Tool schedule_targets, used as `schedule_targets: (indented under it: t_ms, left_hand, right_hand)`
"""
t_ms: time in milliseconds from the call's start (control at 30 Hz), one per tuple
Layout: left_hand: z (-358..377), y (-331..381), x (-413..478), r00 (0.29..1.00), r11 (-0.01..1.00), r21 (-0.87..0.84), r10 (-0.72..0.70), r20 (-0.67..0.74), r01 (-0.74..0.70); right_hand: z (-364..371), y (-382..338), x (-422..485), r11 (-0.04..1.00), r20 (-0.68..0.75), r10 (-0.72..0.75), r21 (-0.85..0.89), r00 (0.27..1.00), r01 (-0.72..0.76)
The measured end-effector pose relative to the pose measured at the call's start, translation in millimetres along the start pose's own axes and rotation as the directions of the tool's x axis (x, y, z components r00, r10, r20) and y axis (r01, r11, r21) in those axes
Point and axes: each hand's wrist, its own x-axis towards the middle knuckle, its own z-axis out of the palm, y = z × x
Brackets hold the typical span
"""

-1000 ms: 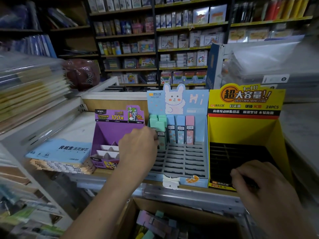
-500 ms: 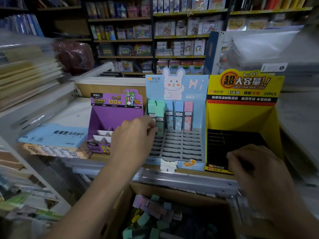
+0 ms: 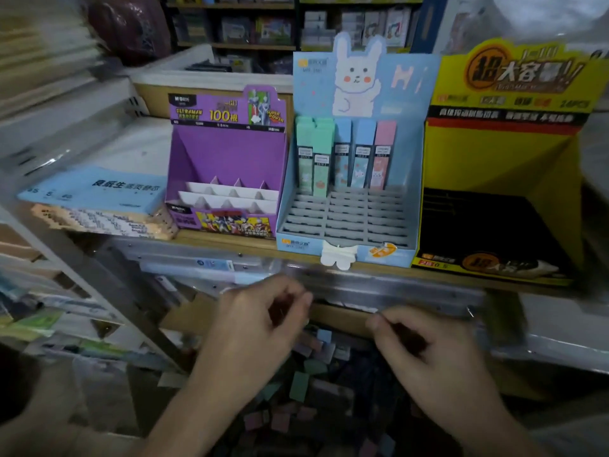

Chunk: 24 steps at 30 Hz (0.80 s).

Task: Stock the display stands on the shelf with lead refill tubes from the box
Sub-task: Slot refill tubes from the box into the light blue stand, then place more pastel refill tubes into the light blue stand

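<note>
Three display stands sit on the shelf: a purple one (image 3: 227, 153), a light blue rabbit one (image 3: 349, 222) and a yellow one (image 3: 494, 159). Several pastel lead refill tubes (image 3: 342, 156) stand upright in the blue stand's back rows, and its front slots are bare. Below the shelf, a cardboard box (image 3: 184, 318) holds loose tubes (image 3: 300, 387) in a heap. My left hand (image 3: 263, 328) hovers over the box with fingers loosely curled and nothing seen in it. My right hand (image 3: 425, 351) hangs beside it, thumb against forefinger. Blur hides whether it holds anything.
A metal shelf rail (image 3: 379, 288) runs just above my hands. A stack of blue paper pads (image 3: 95, 192) lies left of the purple stand. Packed shelves of stationery (image 3: 263, 28) fill the background, and more goods sit on the racks at lower left.
Both hands have come down from the stands to the box below the shelf. The left hand left the blue stand's tubes, the right hand left the yellow stand. The view tilted downward.
</note>
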Motion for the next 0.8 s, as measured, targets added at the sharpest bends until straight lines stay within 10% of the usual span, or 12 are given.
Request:
schedule_targets:
  t_ms: [400, 800]
  left_hand:
    - [101.9, -124.6, -29.2, 0.636, 0.588, -0.242, -0.715, 0.290, 0.772]
    - [119.1, -140.2, -36.5, 0.482, 0.233, -0.545, -0.793, 0.374, 0.806]
  right_hand:
    - [136.0, 99.4, 14.9, 0.960, 0.351, 0.276, -0.147, 0.895, -0.239]
    - [176.4, 112.9, 27.8, 0.961, 0.459, 0.194, -0.266, 0.867, -0.074]
